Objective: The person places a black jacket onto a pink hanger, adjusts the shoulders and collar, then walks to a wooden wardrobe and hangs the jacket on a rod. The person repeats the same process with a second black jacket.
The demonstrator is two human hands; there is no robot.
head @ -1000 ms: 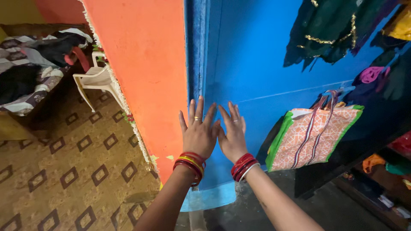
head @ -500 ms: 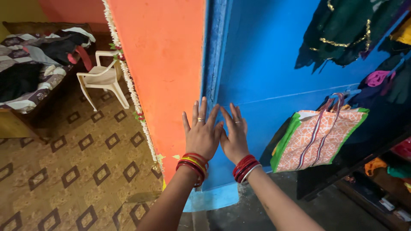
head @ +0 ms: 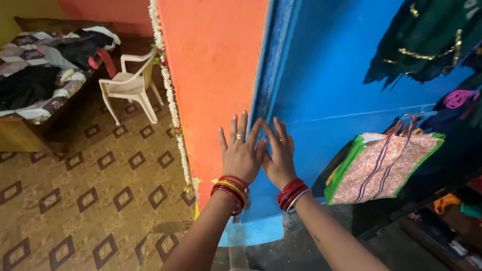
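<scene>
Two hands are raised side by side, fingers spread, palms facing the blue door [head: 326, 75]. The left hand [head: 242, 156] and the right hand [head: 279, 159] are both released, grasping nothing. One bag [head: 381, 168] hangs right; one chair [head: 131, 86] stands left.

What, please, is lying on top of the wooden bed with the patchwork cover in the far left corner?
On the wooden bed lie a patchwork cover, dark clothes and a red cloth. Whatever lies beneath that heap is covered.

Both hands [head: 261, 155] side by side at the wall corner [head: 261, 100], chair [head: 131, 85] left, hanging bag [head: 384, 163] right.
</scene>
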